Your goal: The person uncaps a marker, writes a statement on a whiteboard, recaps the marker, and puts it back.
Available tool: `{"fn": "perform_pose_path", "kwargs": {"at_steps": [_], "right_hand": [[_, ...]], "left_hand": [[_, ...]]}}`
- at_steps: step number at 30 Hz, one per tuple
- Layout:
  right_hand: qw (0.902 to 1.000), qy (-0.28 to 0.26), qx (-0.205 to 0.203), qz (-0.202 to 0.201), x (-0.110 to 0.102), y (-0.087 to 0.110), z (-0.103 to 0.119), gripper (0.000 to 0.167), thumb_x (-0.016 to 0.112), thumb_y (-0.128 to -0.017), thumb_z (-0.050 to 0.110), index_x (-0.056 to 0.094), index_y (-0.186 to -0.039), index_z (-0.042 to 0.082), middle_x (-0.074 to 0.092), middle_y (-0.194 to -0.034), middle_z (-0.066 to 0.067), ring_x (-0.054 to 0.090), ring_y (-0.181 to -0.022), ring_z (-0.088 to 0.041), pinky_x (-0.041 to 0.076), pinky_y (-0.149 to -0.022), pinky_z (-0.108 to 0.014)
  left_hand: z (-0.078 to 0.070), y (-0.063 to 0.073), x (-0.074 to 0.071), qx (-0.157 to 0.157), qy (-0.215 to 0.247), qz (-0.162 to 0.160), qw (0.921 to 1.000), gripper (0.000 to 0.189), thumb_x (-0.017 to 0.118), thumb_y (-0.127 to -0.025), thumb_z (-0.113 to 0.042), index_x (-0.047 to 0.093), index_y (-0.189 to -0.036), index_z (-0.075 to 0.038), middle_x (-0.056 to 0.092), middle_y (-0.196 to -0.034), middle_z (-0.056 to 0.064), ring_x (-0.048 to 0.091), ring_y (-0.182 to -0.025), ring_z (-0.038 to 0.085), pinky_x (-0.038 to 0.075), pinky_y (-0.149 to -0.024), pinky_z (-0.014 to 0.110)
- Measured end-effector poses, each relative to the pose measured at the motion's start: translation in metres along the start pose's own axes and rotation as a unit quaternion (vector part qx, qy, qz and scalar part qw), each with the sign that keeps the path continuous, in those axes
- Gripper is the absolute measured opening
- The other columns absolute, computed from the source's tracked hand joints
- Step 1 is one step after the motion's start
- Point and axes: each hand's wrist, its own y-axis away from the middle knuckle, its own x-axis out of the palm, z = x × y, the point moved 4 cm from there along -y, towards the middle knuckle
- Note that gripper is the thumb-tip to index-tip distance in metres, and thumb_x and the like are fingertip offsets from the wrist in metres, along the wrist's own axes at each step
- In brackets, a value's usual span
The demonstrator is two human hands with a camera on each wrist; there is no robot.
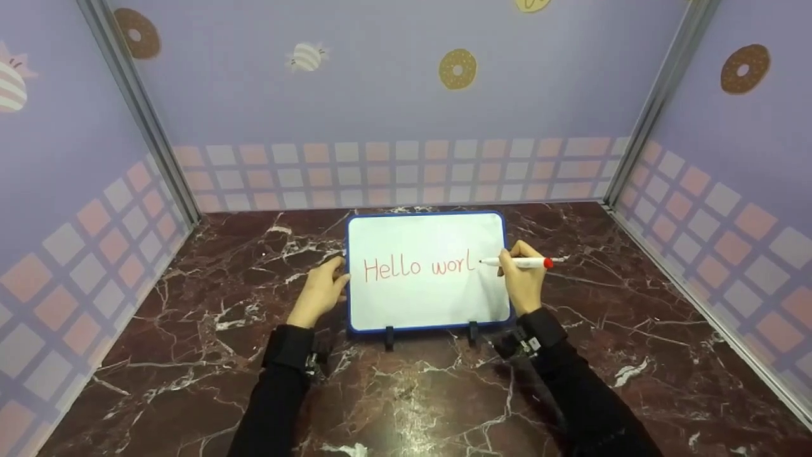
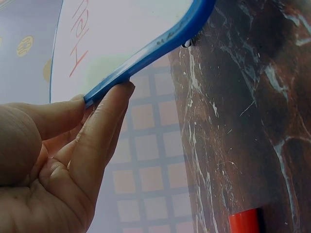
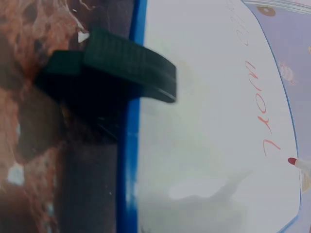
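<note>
A whiteboard [image 1: 425, 304] with a blue frame leans upright in black stand feet [image 1: 389, 338] and bears red handwriting [image 1: 419, 266], "Hello worl". My left hand [image 1: 322, 289] pinches the board's left edge. The left wrist view shows the thumb [image 2: 58, 116] on the front side and the fingers [image 2: 99, 131] behind. In my right hand [image 1: 525, 285] is a white marker [image 1: 523, 262] with a red end, gripped between thumb and fingers. Its red tip [image 3: 292, 160] is just right of the last letter; whether it touches the board I cannot tell.
The board stands on a dark red marbled table [image 1: 222, 381]. Purple walls [image 1: 380, 108] with a checked band enclose the back and sides. A red cylindrical thing [image 2: 244, 222], partly cut off, shows at the bottom of the left wrist view.
</note>
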Motion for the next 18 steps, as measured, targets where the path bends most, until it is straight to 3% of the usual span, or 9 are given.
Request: {"fn": "perform_pose_path", "kwargs": {"at_steps": [8,18], "right_hand": [[1.0000,0.002,0.000,-0.007,-0.0027,-0.0034,-0.0022,0.026,0.054,-0.084,-0.016,0.038,-0.064,-0.019,0.046,-0.052,-0.031,0.051,-0.040,-0.016,0.038,-0.040,-0.014],[0.9999,0.007,0.010,-0.011,-0.0010,-0.0033,-0.0068,0.026,0.054,-0.084,-0.016,0.038,-0.065,-0.021,0.046,-0.056,-0.040,0.052,-0.040,-0.014,0.034,-0.040,-0.013]], "left_hand": [[-0.0009,-0.0004,-0.0002,0.005,0.001,0.002,1.0000,0.031,0.051,-0.101,-0.002,0.051,-0.131,0.007,0.064,-0.115,0.034,0.069,-0.088,0.039,0.064,-0.076,0.043],[-0.0017,-0.0001,-0.0011,0.001,0.003,0.007,1.0000,0.033,0.051,-0.101,-0.002,0.050,-0.133,0.007,0.062,-0.120,0.035,0.069,-0.092,0.040,0.064,-0.076,0.040]]}}
